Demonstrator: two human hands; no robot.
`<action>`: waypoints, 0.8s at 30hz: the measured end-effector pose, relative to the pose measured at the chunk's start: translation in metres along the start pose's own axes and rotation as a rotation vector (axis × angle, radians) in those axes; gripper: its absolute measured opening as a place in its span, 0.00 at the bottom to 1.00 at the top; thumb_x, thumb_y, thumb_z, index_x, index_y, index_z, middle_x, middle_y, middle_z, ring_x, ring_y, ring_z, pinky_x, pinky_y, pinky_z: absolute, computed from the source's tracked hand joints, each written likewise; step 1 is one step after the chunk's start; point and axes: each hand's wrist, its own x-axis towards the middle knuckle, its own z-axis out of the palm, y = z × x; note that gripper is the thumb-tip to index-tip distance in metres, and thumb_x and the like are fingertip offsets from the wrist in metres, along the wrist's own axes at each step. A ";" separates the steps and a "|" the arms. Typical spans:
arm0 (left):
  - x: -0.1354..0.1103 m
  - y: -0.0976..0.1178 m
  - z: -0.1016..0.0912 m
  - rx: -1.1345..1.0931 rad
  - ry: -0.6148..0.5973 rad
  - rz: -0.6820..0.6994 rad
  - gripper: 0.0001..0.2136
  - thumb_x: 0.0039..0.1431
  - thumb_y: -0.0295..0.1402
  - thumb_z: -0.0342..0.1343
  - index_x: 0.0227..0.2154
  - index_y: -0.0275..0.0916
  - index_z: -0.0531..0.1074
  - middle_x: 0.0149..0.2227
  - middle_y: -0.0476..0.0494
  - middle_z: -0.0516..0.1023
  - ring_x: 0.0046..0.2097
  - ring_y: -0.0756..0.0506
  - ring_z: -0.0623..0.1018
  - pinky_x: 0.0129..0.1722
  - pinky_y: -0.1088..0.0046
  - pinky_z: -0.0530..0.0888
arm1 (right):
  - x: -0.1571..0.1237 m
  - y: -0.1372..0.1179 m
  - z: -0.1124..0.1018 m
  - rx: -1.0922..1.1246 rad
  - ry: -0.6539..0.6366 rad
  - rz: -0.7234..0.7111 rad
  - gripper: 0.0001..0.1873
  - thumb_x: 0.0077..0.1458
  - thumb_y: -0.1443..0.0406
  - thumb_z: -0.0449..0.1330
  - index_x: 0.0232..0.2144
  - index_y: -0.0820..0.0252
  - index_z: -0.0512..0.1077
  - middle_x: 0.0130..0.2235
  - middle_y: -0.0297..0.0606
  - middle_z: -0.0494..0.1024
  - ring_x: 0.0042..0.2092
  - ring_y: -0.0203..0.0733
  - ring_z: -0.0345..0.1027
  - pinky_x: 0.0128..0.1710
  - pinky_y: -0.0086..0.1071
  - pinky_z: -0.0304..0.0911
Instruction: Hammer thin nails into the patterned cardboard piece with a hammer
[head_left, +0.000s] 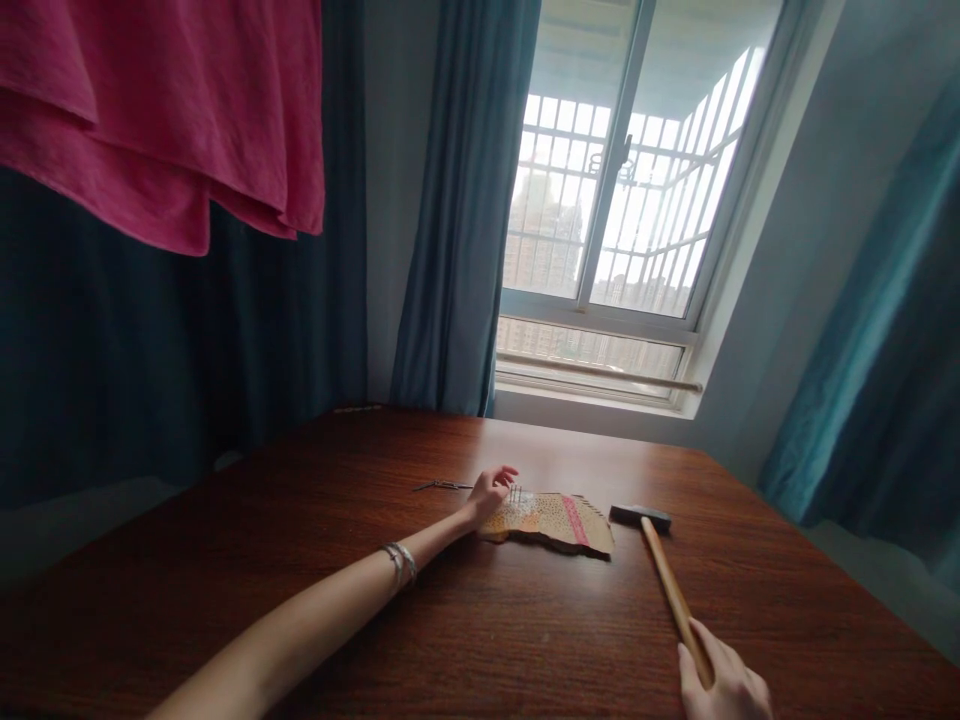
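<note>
My right hand (724, 675) is wrapped round the wooden handle of a hammer (667, 575) at the lower right. The hammer's dark head lies on the table to the right of a ragged-edged, cardboard-like board (555, 522). That board has many small holes or dots, a pink band and whitish and orange patches. Several thin nails (516, 494) stand upright near its left end. Beside them my left hand (491, 492) rests at the board's left edge, fingers loosely apart, with nothing visible in them. Bracelets circle the left wrist.
A slim dark tool (442, 485), too small to name, lies left of my left hand. Everything rests on a brown wooden table (450, 620). Behind stand blue curtains (457, 200) and a barred window (600, 200). A pink cloth (187, 120) hangs at upper left.
</note>
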 end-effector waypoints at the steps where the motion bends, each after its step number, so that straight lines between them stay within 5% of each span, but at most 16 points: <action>1: 0.004 -0.001 -0.003 -0.051 0.011 -0.014 0.18 0.39 0.23 0.45 0.35 0.33 0.73 0.31 0.43 0.75 0.34 0.48 0.73 0.32 0.76 0.69 | 0.000 0.004 0.002 -0.012 -0.008 -0.017 0.22 0.45 0.59 0.52 0.41 0.64 0.72 0.41 0.48 0.76 0.38 0.52 0.69 0.42 0.41 0.61; 5: 0.032 -0.005 -0.027 -0.122 0.000 -0.116 0.16 0.39 0.25 0.44 0.31 0.31 0.74 0.31 0.41 0.75 0.32 0.49 0.73 0.29 0.77 0.69 | 0.001 0.009 0.003 -0.067 -0.028 -0.055 0.23 0.47 0.58 0.51 0.43 0.62 0.70 0.41 0.47 0.75 0.38 0.52 0.69 0.41 0.42 0.61; 10: 0.057 -0.015 -0.071 0.237 -0.219 -0.096 0.13 0.36 0.26 0.49 0.26 0.32 0.76 0.25 0.45 0.75 0.28 0.49 0.71 0.27 0.77 0.66 | 0.001 0.010 0.003 -0.099 -0.003 -0.075 0.23 0.47 0.58 0.50 0.44 0.61 0.70 0.40 0.47 0.74 0.37 0.51 0.69 0.40 0.42 0.61; 16: 0.050 -0.024 -0.111 0.564 -0.369 -0.105 0.14 0.34 0.27 0.50 0.27 0.32 0.77 0.24 0.46 0.76 0.28 0.48 0.72 0.26 0.78 0.65 | -0.001 0.010 0.005 -0.132 0.035 -0.060 0.22 0.47 0.57 0.52 0.43 0.58 0.70 0.40 0.44 0.75 0.34 0.50 0.69 0.37 0.40 0.64; 24: 0.041 -0.022 -0.165 0.794 -0.393 -0.221 0.10 0.32 0.27 0.52 0.21 0.34 0.76 0.23 0.45 0.76 0.26 0.48 0.72 0.24 0.78 0.65 | -0.001 0.015 0.009 -0.164 0.064 -0.091 0.21 0.47 0.56 0.52 0.43 0.57 0.70 0.40 0.43 0.75 0.32 0.49 0.69 0.35 0.39 0.65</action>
